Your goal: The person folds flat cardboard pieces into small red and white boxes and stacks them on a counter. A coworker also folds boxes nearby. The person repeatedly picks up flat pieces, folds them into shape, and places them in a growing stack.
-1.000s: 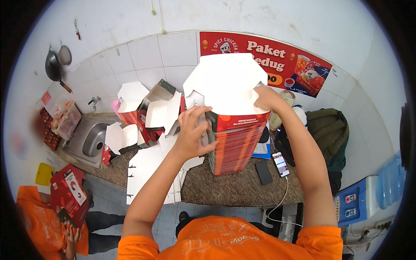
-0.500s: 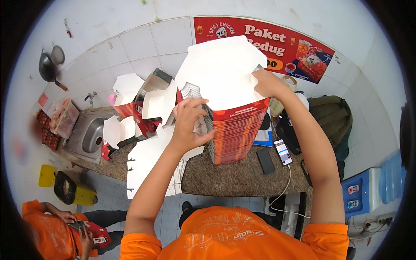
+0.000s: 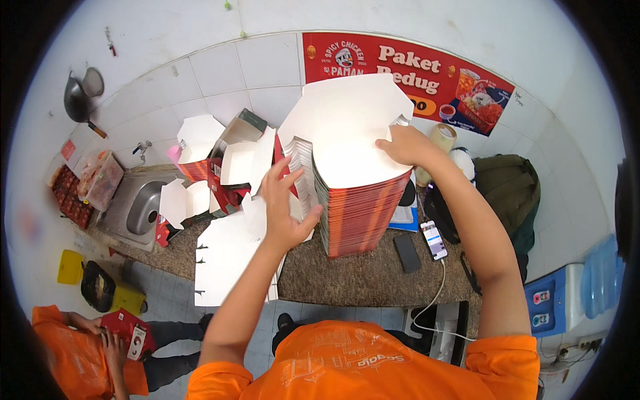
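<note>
A tall stack of nested paper food boxes, white inside and red-orange outside, stands on the counter in front of me. Its top box has the lid flap raised toward the wall. My right hand grips the right side of that box, thumb inside and the other fingers curled and partly hidden. Beside the stack's left edge, my left hand is open with spread fingers and holds nothing. Flat white box blanks lie under my left forearm. More opened boxes sit behind them at the left.
A steel sink is at the left. A black phone and a lit, cabled phone lie right of the stack, near a dark green backpack. At lower left a co-worker holds a red box.
My left hand has come off the stack's left side and opened. The top box sits slightly lower, my right hand still on it. The co-worker's red box has come up into fuller view.
</note>
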The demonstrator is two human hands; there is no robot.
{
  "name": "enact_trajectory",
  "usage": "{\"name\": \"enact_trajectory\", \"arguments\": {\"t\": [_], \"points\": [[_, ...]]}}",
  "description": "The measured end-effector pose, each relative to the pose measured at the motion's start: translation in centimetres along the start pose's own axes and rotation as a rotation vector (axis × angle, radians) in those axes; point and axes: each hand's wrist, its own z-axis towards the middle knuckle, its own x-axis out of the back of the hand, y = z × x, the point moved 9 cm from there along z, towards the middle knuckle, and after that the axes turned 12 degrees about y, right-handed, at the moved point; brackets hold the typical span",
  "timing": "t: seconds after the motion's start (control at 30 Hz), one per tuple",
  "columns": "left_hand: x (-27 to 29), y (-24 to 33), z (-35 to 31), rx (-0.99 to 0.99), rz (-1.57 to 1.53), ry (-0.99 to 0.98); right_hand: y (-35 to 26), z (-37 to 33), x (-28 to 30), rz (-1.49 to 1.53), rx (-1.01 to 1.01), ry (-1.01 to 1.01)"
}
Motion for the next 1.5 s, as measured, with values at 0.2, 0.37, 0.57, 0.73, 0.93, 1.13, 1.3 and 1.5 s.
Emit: {"name": "enact_trajectory", "arguments": {"t": [0.2, 0.37, 0.57, 0.73, 0.93, 1.13, 1.3, 1.5], "points": [[9.0, -14.3, -22.5, 0.593, 0.612, -0.013, -11.5, -9.4, 15.1, 0.441, 0.27, 0.328], [10.9, -17.7, -33.9, 0.85, 1.173, -0.434, -23.2, -25.2, 18.2, 0.904, 1.272, -0.108], [15.0, -21.4, -35.1, 0.79, 0.969, -0.633, -20.6, -27.9, 19.1, 1.369, 1.471, 0.109], [18.9, -20.0, -25.6, 0.947, 0.993, -0.488, -19.2, -25.0, 6.0, 1.327, 0.81, -0.298], [22.7, -14.7, -18.5, 1.176, 0.425, -0.29, -23.2, -26.9, -8.5, 1.111, 0.642, -0.114], [15.5, -7.0, -21.1, 1.44, -0.509, 0.435, -30.1, -27.1, -14.1, 1.073, 0.888, 0.32], [14.2, -4.4, -26.1, 1.447, -0.997, 0.582, -30.8, -26.3, -13.5, 0.954, 0.911, 0.249], [15.8, 2.1, -22.2, 1.48, -0.652, 0.666, -30.7, -28.4, -8.9, 0.713, 0.976, 0.152]]}}
